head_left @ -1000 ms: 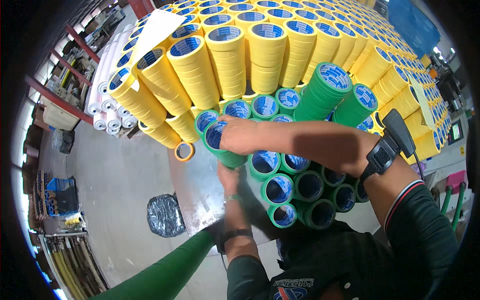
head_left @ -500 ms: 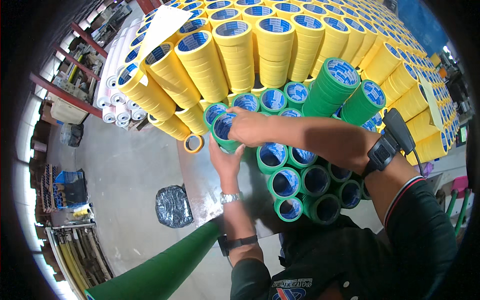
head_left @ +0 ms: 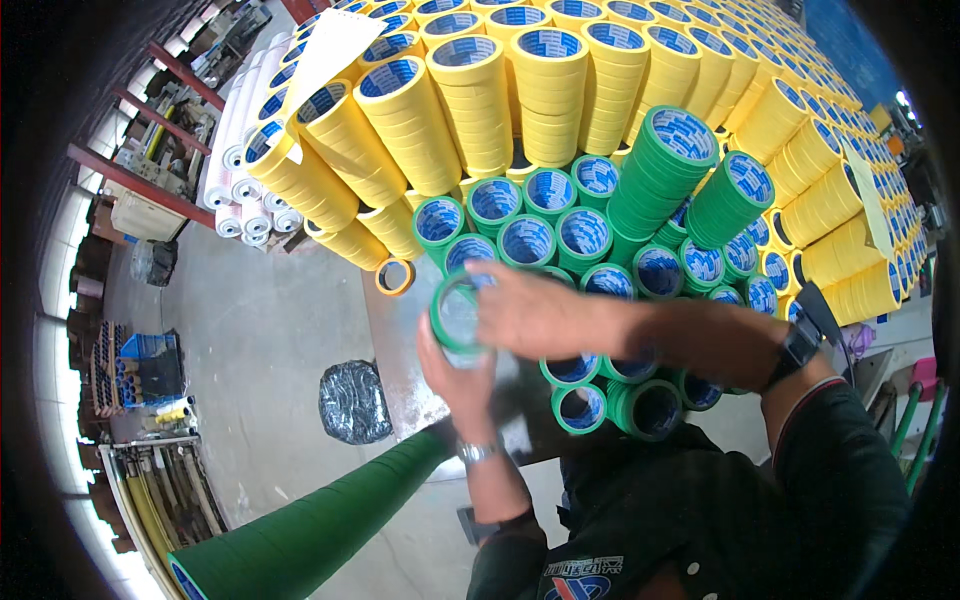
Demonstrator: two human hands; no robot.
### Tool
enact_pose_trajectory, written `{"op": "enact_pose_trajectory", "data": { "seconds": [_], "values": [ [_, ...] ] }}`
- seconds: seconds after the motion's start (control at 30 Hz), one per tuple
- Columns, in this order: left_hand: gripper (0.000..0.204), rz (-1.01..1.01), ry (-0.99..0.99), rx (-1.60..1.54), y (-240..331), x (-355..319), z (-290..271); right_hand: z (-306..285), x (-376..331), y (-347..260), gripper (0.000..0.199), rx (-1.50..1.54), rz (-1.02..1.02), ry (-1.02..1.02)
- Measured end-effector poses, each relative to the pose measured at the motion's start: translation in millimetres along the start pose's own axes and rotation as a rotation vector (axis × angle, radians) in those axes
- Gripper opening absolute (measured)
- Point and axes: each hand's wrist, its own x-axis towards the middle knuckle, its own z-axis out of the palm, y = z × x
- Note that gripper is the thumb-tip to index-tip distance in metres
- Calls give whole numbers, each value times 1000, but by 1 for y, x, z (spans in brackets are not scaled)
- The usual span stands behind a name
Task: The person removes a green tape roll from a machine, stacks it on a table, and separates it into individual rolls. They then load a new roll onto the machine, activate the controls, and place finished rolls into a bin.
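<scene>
A green tape roll [head_left: 437,322], smeared by motion, is held between both hands above the table. My left hand [head_left: 455,375] has its fingers round the near side of it. On its right side, my right hand [head_left: 515,312] grips the rim, fingers blurred. Pale grey shows through the roll's middle. Just behind it stands another green roll [head_left: 470,256] with a blue printed core, among several green stacks. A taller green stack [head_left: 660,170] rises farther right. More green rolls [head_left: 578,408] stand to the right of my left wrist, partly hidden under my right arm.
Yellow tape stacks [head_left: 470,110] fill the far side, with a white sheet [head_left: 335,50] on them. A loose yellow roll [head_left: 394,277] lies at the metal table's [head_left: 395,340] far left corner. A long green tube [head_left: 320,515] slants across the lower left. A black wrapped bundle [head_left: 355,402] sits on the floor.
Both hands have come nearer to me from the far-left green stacks, with a green roll between them. Green rolls that my right hand and forearm covered now show.
</scene>
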Motion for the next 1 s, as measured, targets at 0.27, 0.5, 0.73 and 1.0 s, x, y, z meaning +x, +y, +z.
{"op": "enact_pose_trajectory", "data": {
  "seconds": [0.27,0.5,0.73,1.0],
  "values": [
    [86,-382,-290,-183,57,-176,-54,-11,-98,-139,11,283,101,-238],
    [80,-206,-368,-125,44,-212,-7,16,-149,-155,11,186,259,-362],
    [74,-298,-476,-212,34,-216,18,28,-156,-153,10,123,308,-401],
    [76,-313,-474,-237,40,-214,15,29,-159,-153,11,143,269,-322]
  ]
}}
